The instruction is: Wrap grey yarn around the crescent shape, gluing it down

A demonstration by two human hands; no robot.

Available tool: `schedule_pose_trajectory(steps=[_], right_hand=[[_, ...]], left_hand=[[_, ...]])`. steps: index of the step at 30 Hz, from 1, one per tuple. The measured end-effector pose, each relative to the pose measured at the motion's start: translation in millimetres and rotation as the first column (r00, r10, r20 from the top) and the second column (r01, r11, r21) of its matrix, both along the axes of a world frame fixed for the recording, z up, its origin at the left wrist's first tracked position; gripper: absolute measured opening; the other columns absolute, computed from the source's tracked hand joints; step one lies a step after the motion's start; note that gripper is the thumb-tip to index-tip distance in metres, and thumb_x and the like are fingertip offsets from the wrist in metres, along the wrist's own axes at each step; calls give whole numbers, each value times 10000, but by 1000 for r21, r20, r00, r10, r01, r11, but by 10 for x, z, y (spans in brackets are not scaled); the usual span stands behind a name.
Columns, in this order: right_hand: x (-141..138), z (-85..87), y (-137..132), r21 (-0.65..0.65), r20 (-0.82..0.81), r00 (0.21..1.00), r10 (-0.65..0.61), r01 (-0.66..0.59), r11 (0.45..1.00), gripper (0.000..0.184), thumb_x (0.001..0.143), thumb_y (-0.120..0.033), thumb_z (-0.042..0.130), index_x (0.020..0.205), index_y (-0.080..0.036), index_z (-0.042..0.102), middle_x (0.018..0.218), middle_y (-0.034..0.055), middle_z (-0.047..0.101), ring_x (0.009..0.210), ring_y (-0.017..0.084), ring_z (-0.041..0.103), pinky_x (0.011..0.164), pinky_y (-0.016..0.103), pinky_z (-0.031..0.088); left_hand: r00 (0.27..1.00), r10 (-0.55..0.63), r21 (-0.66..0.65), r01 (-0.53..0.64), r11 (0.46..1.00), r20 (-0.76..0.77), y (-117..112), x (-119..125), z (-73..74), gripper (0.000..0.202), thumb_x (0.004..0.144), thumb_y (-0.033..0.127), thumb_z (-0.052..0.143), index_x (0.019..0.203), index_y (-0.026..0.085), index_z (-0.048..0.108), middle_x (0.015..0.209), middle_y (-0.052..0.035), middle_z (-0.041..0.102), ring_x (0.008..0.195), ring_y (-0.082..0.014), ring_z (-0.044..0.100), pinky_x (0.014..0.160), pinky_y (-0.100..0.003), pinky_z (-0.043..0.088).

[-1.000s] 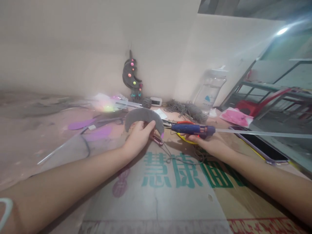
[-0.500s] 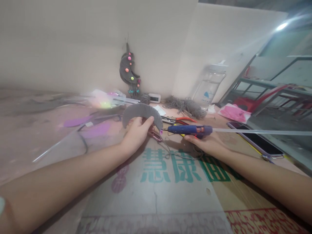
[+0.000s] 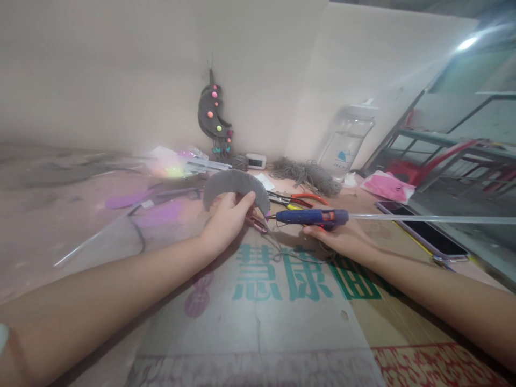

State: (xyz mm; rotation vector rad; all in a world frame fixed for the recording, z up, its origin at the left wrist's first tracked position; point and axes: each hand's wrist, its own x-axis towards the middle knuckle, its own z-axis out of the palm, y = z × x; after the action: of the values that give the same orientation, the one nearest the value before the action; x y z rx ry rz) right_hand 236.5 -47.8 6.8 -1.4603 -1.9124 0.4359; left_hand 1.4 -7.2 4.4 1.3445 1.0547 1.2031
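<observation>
My left hand [image 3: 226, 221] grips a grey yarn-wrapped crescent [image 3: 236, 186], thumb and fingers closed on its inner edge. A small purple tip shows at the crescent's right end. My right hand [image 3: 341, 239] holds a blue glue gun [image 3: 310, 216] level, its nozzle pointing left and almost touching that right end. A long clear glue stick [image 3: 427, 219] sticks out of the gun's back to the right. Both hands hover over a flattened cardboard sheet [image 3: 278, 301] with green characters.
Red-handled pliers [image 3: 298, 199] lie behind the gun. Grey yarn [image 3: 308, 176], a clear jar [image 3: 347, 142], a finished crescent ornament [image 3: 213, 115] on the wall and a small white clock [image 3: 256, 160] stand at the back. A phone [image 3: 423, 231] lies right, purple cutouts [image 3: 159, 215] left.
The glue gun has moved left, bringing its nozzle up to the crescent's right end. My left hand holds the crescent in nearly the same place.
</observation>
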Motion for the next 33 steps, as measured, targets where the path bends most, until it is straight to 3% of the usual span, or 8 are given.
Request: schedule_pose_trajectory(steps=[3,8,18,21,33], right_hand=[[1,-8,4,-13,9,1000,-15,15,1000,323,751,-439,697,972,-204,700,844,50,763,786,260,729,750,372,607],[-4,-15,6,-6,-27,1000,2,-2,1000,439,760,-434,699,1132,-202,666,1017,70,763,940,275,720,852,391,589],[12,1,3,-23,21,1000,-8,9,1000,290,778,-425,683,973,-213,713,812,48,755,749,256,718,692,375,601],[16,12,5,-12,48,999,-5,5,1000,233,790,-433,668,887,-229,724,819,46,754,811,270,721,727,382,601],[6,26,-3,-14,51,995,-82,82,997,293,754,-434,687,927,-203,737,834,48,769,785,276,724,717,393,604]], left_hand=[[1000,-18,-2,18,1000,10,14,-2,-13,215,861,360,543,719,202,508,519,-21,657,486,-217,670,556,-329,555],[1000,-1,20,1,1000,-8,30,-5,-23,208,851,360,559,727,198,518,527,-21,660,488,-220,672,552,-328,556],[993,-81,-31,84,996,91,31,-2,-55,235,847,398,567,725,212,490,530,-25,660,481,-225,672,564,-350,565],[993,-70,-39,74,997,93,31,2,-54,219,852,380,565,735,204,505,530,-16,657,479,-214,670,565,-337,563],[991,-78,-29,81,996,107,52,-9,-76,260,824,404,608,717,180,528,542,-21,656,499,-210,673,575,-331,566]])
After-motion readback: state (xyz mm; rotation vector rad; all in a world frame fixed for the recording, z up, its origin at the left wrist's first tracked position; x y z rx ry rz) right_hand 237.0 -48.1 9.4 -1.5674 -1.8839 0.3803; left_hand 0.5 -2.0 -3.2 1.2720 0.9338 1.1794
